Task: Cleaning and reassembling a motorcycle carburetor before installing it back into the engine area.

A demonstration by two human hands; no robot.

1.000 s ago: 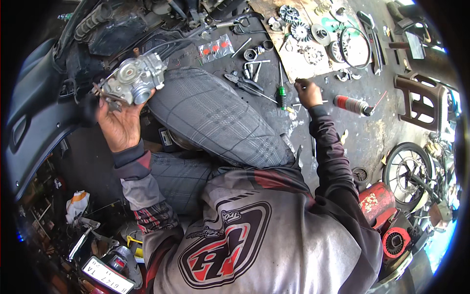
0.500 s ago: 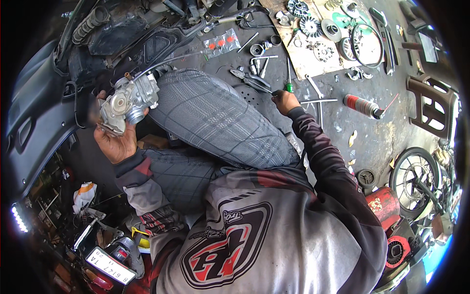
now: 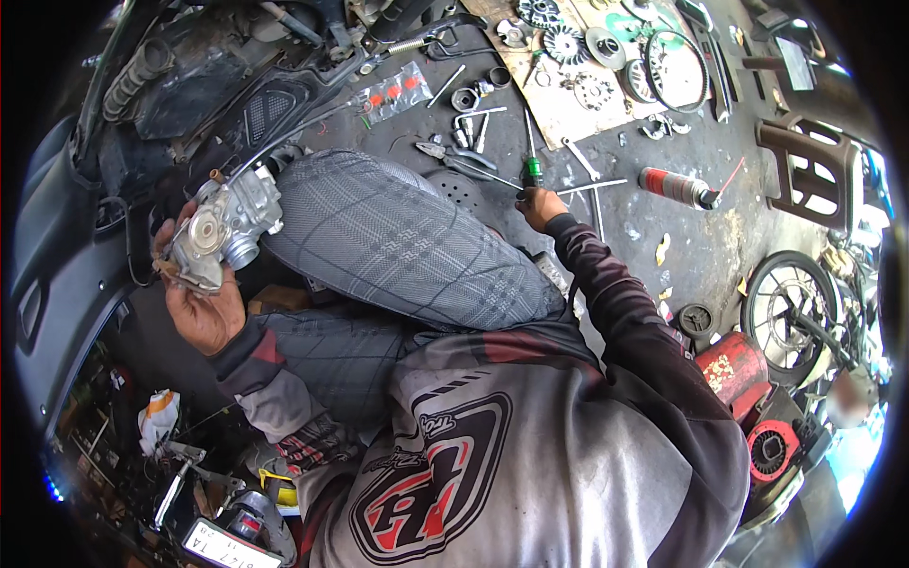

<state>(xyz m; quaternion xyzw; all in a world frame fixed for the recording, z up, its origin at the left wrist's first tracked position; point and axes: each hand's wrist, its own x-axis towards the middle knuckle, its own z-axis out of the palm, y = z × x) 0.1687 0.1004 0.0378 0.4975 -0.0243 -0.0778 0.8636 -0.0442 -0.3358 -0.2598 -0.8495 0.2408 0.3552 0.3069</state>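
At far left, a dark body panel [image 3: 71,275] is curving along the edge of the work area. Just right of it, the left hand [image 3: 204,317] is holding a grey metal carburettor [image 3: 222,227] above the floor [image 3: 715,260]; its grip is spreading partly open around the part's left and lower sides. The carburettor is occupying the space just left of a raised knee in plaid trousers [image 3: 398,237], its round throat facing the lower right. Beyond the knee, a clear packet [image 3: 393,93] with red contents is lying flat, and pliers [image 3: 454,161] are lying near a thin metal rod [image 3: 492,174]. A green-handled screwdriver [image 3: 534,170] is pointing away from the person. At its near end, the right hand [image 3: 543,208] is reaching low over the floor, its fingers folding inward; how far this grip is closing, and whether it is holding the rod, cannot be told. Farther right, a spanner [image 3: 579,159] and a T-shaped wrench [image 3: 597,210] are lying near each other, a pale sheet [image 3: 559,125] is bearing metal discs, a red-and-pale spray can [image 3: 674,186] is lying on its side, and a spoked wheel [image 3: 791,317] is resting below a brown stool [image 3: 805,170].
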